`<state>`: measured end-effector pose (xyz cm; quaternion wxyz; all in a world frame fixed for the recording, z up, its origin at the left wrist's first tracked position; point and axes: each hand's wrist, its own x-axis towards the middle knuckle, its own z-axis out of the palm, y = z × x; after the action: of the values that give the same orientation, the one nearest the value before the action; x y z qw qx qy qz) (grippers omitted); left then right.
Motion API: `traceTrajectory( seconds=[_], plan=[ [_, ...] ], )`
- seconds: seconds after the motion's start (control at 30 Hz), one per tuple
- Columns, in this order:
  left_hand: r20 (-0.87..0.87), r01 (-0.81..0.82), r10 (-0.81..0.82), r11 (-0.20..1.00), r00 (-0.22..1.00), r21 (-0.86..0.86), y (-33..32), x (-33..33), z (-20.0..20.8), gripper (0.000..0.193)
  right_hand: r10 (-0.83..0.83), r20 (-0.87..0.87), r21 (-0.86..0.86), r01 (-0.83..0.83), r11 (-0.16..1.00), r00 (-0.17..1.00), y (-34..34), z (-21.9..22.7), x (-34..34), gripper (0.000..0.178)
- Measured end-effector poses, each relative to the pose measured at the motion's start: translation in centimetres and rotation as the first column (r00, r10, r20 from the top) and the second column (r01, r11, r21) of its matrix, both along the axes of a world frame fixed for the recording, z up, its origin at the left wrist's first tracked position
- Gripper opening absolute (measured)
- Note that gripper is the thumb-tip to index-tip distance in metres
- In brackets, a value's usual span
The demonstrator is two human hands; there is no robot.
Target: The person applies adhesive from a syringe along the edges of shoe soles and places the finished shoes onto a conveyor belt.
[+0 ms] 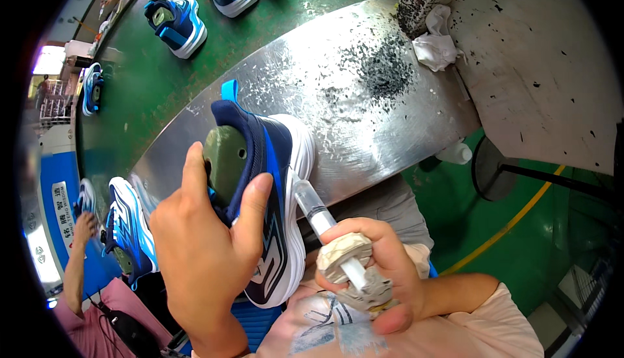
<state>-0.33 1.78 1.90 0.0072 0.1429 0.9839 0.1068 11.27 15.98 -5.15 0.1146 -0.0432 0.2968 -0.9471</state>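
Observation:
My left hand (pixel 211 234) grips a navy and bright blue sports shoe (pixel 276 254) around its collar, thumb and fingers on either side of the opening. A dark green shoe last (pixel 225 163) fills the shoe. The shoe stands tilted on its side, its white sole turned to the right. In my right hand (pixel 383 260) is a clear plastic syringe (pixel 312 205), its finger end wrapped in lumpy, whitish tape. Its thin tip points at the line where upper meets sole, near the heel; whether it touches cannot be made out.
A metal worktop (pixel 338 117) with dark specks lies beneath the shoe. Beyond it, a green surface (pixel 130 124) carries several similar shoes (pixel 179 26). Another shoe (pixel 130 228) is at the left, near a person in pink (pixel 123 319). A crumpled white cloth (pixel 435 43) hangs at the back right.

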Motion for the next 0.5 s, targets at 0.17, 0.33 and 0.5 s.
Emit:
traceTrajectory(
  seconds=[0.17,0.33,0.5],
  plan=[
    [-0.003,0.001,-0.001,1.0,1.0,-0.008,-0.1,-0.2,0.0,0.055,-0.038,-0.057,0.043,0.04,0.998,0.998,-1.2,0.0,0.9,0.083],
    [-0.004,-0.043,0.043,0.999,0.999,0.025,-1.3,0.1,-0.2,0.047,-0.274,0.07,0.156,0.261,0.953,0.959,-1.7,0.6,0.5,0.079],
    [-0.164,0.317,-0.29,0.933,0.943,0.172,-3.4,1.5,-1.4,0.056,-0.069,0.51,-0.223,0.21,0.952,0.857,3.1,-0.8,-3.5,0.071]
  ],
)
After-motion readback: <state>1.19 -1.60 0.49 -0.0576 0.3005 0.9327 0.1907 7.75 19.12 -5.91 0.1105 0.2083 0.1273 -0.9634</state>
